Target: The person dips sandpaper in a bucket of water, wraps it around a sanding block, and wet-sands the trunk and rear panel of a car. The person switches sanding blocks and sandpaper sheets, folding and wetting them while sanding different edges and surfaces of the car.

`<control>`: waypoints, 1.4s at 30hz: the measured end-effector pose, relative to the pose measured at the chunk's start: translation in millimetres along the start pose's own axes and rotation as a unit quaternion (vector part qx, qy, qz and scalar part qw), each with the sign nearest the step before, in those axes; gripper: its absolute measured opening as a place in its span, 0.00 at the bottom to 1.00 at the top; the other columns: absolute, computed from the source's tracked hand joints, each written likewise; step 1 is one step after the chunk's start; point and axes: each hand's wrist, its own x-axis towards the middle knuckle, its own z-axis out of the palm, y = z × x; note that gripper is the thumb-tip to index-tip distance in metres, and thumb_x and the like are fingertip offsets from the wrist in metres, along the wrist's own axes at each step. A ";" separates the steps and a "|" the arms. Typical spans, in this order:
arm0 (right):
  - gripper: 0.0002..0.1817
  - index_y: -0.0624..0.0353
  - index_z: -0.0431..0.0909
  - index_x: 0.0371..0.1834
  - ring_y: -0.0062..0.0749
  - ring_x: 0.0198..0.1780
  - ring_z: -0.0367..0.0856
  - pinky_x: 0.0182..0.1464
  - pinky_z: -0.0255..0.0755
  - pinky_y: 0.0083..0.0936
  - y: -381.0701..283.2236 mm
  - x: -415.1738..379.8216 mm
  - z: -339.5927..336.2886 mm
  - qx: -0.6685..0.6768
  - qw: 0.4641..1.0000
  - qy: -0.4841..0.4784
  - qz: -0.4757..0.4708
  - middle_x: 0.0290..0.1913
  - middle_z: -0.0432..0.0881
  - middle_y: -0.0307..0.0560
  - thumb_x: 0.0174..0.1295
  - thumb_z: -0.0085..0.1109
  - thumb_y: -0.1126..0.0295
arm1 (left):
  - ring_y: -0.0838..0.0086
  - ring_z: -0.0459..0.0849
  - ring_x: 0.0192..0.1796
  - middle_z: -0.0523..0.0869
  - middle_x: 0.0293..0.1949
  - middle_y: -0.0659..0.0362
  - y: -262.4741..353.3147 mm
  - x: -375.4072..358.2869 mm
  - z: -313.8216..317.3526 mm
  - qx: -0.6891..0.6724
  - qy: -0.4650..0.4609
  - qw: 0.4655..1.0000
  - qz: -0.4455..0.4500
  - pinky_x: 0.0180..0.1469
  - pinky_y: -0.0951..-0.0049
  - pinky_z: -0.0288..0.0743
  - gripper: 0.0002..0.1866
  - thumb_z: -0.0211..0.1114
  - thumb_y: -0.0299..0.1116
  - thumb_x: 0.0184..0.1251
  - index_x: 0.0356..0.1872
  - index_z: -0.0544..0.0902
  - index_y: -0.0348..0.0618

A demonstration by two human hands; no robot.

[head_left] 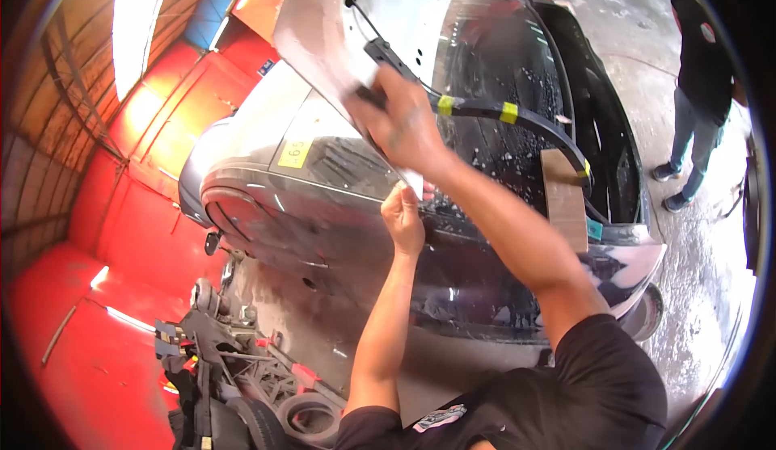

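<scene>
A pale, primed car trunk lid [319, 34] stands raised in front of me, above the dark car [339, 228]. Pinched around its lower corner is my left hand [402, 220], with the thumb on the near side and fingertips showing beyond the edge. Higher up, my right hand [402, 123] is closed and pressed along the lid's edge. Something dark and flat shows under its fingers, but blur and the hand hide what it is. A dark cable [372, 26] runs along the lid's inner side, close to my right hand.
Yellow tape marks a black curved arm [485, 111] over the wet-looking rear glass [501, 54]. Cardboard [564, 199] leans at the car's rear. Loose parts and a tire [311, 418] lie at lower left. Another person [699, 78] stands at right. A red wall [113, 224] is at left.
</scene>
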 end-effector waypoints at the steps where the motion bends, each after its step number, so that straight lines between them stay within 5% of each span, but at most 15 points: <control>1: 0.17 0.69 0.77 0.37 0.35 0.27 0.83 0.33 0.74 0.36 -1.4 -0.3 -3.2 0.005 1.000 -0.006 0.000 0.25 0.84 0.58 0.67 0.71 0.64 | 0.74 0.86 0.37 0.89 0.36 0.56 5.3 0.3 2.5 0.000 0.003 1.000 -0.007 0.42 0.72 0.80 0.30 0.56 0.54 0.86 0.42 0.87 0.31; 3: 0.16 0.69 0.78 0.35 0.35 0.24 0.81 0.31 0.73 0.38 -6.1 -0.8 -5.0 0.019 1.000 -0.014 0.013 0.23 0.83 0.58 0.66 0.70 0.64 | 0.74 0.86 0.36 0.89 0.36 0.55 2.2 0.9 5.2 -0.015 0.008 1.000 -0.016 0.41 0.72 0.80 0.30 0.56 0.54 0.86 0.40 0.87 0.31; 7: 0.16 0.69 0.78 0.31 0.31 0.26 0.81 0.32 0.73 0.36 -20.8 63.7 14.0 -0.039 0.993 0.034 -0.111 0.23 0.82 0.59 0.61 0.73 0.66 | 0.74 0.85 0.35 0.89 0.35 0.55 2.7 1.1 4.9 -0.009 0.002 1.000 -0.003 0.41 0.72 0.79 0.30 0.56 0.53 0.86 0.39 0.87 0.32; 11: 0.14 0.70 0.80 0.34 0.31 0.26 0.78 0.33 0.73 0.36 -10.1 15.8 -7.5 -0.033 0.999 -0.017 -0.036 0.24 0.82 0.59 0.61 0.72 0.67 | 0.73 0.86 0.36 0.90 0.35 0.55 0.0 -0.3 4.4 -0.003 0.000 1.000 -0.011 0.44 0.70 0.79 0.30 0.53 0.53 0.87 0.38 0.87 0.32; 14: 0.13 0.69 0.80 0.34 0.36 0.25 0.81 0.33 0.75 0.36 -20.9 44.6 3.9 -0.027 0.994 0.011 -0.102 0.25 0.83 0.61 0.62 0.71 0.69 | 0.73 0.86 0.35 0.89 0.35 0.55 -0.8 2.7 7.1 -0.010 0.006 1.000 -0.006 0.42 0.71 0.79 0.30 0.54 0.54 0.87 0.38 0.87 0.32; 16: 0.10 0.68 0.80 0.35 0.49 0.28 0.87 0.33 0.77 0.37 -35.3 76.3 17.4 -0.075 0.980 0.055 -0.174 0.29 0.85 0.64 0.64 0.69 0.72 | 0.72 0.87 0.36 0.90 0.35 0.55 4.8 0.2 7.3 -0.002 0.008 1.000 -0.019 0.44 0.70 0.80 0.31 0.52 0.53 0.88 0.37 0.87 0.31; 21: 0.11 0.66 0.80 0.33 0.59 0.32 0.88 0.36 0.79 0.38 -19.8 25.4 1.6 -0.034 0.995 0.019 -0.089 0.31 0.87 0.64 0.62 0.71 0.69 | 0.75 0.85 0.34 0.88 0.33 0.57 2.5 2.2 6.8 -0.007 0.004 1.000 -0.005 0.41 0.72 0.77 0.31 0.55 0.55 0.86 0.36 0.86 0.32; 24: 0.12 0.66 0.80 0.32 0.57 0.31 0.89 0.37 0.80 0.39 -31.1 65.4 13.5 -0.088 0.983 0.036 -0.157 0.30 0.87 0.64 0.61 0.71 0.68 | 0.74 0.85 0.34 0.89 0.33 0.56 1.8 2.2 6.2 0.004 0.004 1.000 -0.005 0.42 0.72 0.77 0.31 0.53 0.54 0.87 0.36 0.86 0.32; 30: 0.11 0.64 0.82 0.33 0.54 0.28 0.87 0.34 0.79 0.39 -29.4 38.1 1.2 -0.037 0.995 0.021 -0.094 0.26 0.85 0.61 0.62 0.71 0.66 | 0.72 0.87 0.35 0.90 0.33 0.54 1.2 0.9 5.3 0.009 0.001 1.000 -0.007 0.44 0.70 0.80 0.31 0.51 0.51 0.88 0.36 0.87 0.31; 34: 0.12 0.62 0.82 0.34 0.57 0.28 0.87 0.33 0.78 0.42 -47.7 84.5 16.0 -0.192 0.960 0.045 -0.198 0.25 0.85 0.59 0.62 0.71 0.65 | 0.73 0.85 0.34 0.89 0.31 0.56 2.6 -1.2 4.1 0.031 0.002 0.999 -0.005 0.42 0.71 0.78 0.31 0.52 0.51 0.88 0.35 0.86 0.32; 39: 0.10 0.60 0.82 0.36 0.58 0.30 0.87 0.36 0.80 0.45 -31.7 49.9 12.9 -0.113 0.985 0.056 -0.119 0.27 0.86 0.58 0.60 0.70 0.65 | 0.76 0.83 0.32 0.87 0.29 0.58 2.8 1.1 6.1 0.007 0.008 1.000 0.000 0.38 0.72 0.75 0.30 0.54 0.53 0.87 0.34 0.85 0.34; 42: 0.11 0.58 0.82 0.37 0.57 0.31 0.87 0.36 0.80 0.45 -44.7 76.2 5.1 -0.208 0.959 0.020 -0.192 0.28 0.87 0.57 0.62 0.69 0.62 | 0.74 0.86 0.34 0.89 0.31 0.56 -2.8 -3.3 7.3 0.025 0.006 0.999 -0.022 0.42 0.71 0.80 0.32 0.49 0.51 0.89 0.34 0.86 0.33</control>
